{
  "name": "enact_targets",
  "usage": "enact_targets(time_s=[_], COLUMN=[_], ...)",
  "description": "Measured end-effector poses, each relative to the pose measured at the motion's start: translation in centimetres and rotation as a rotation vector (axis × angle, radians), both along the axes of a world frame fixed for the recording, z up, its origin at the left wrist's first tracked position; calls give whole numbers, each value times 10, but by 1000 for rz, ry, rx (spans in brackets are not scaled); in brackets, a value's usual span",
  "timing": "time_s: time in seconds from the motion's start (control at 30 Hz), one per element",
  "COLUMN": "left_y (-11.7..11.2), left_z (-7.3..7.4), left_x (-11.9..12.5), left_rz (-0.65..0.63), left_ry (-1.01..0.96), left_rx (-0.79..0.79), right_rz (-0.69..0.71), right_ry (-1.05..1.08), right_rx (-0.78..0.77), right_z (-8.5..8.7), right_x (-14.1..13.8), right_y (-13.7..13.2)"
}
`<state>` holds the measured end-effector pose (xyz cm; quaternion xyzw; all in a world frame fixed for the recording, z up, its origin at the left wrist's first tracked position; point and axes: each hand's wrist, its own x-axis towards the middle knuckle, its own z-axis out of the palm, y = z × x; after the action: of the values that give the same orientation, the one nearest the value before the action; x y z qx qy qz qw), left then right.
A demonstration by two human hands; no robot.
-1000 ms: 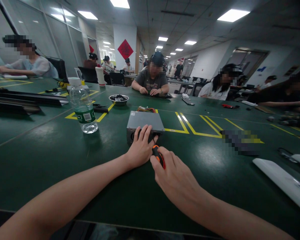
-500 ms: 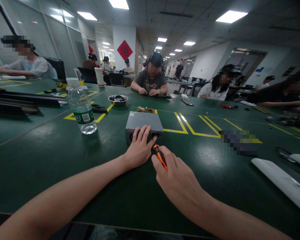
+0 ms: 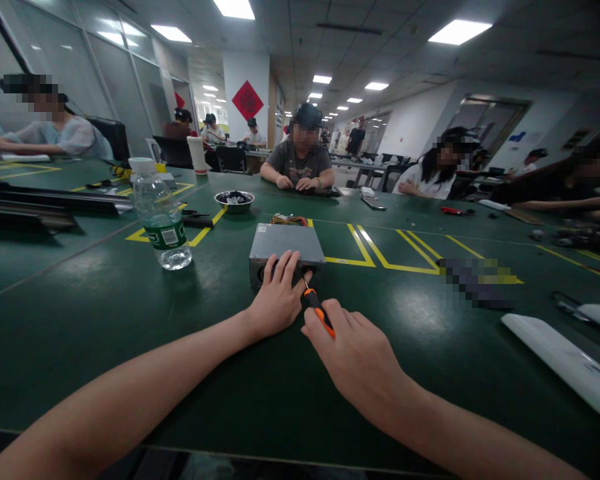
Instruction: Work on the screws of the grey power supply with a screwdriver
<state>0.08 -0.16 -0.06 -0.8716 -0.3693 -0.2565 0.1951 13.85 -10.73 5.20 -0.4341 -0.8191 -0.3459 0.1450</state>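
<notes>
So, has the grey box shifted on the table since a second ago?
No. The grey box keeps its spot beside the yellow tape lines, with the left hand resting on its near edge.

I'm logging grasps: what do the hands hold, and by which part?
The right hand holds an orange-and-black screwdriver by its handle. The left hand grips nothing; it rests against the grey metal box.
</notes>
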Motion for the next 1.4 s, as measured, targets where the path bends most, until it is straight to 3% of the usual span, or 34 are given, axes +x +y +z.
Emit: enact_targets(time_s=[0.3, 0.5, 0.77, 0.97, 1.2, 1.4], left_y=[1, 1, -1, 1, 1, 3], left_z=[-2, -1, 2, -2, -2, -4], left_x=[0, 0, -2, -1, -1, -1], left_rz=[-5, -1, -23, -24, -8, -11], left_ry=[-18, -3, 2, -10, 5, 2], left_rx=[38, 17, -12, 3, 11, 33], right_rz=[96, 80, 50, 107, 40, 125], right_ry=[-13, -5, 52, 2, 12, 53], right_rx=[-28, 100, 3, 8, 50, -12], right_z=[-2, 3, 0, 5, 3, -2], right_x=[-4, 0, 1, 0, 3, 0], right_y=[-2, 0, 2, 2, 2, 3])
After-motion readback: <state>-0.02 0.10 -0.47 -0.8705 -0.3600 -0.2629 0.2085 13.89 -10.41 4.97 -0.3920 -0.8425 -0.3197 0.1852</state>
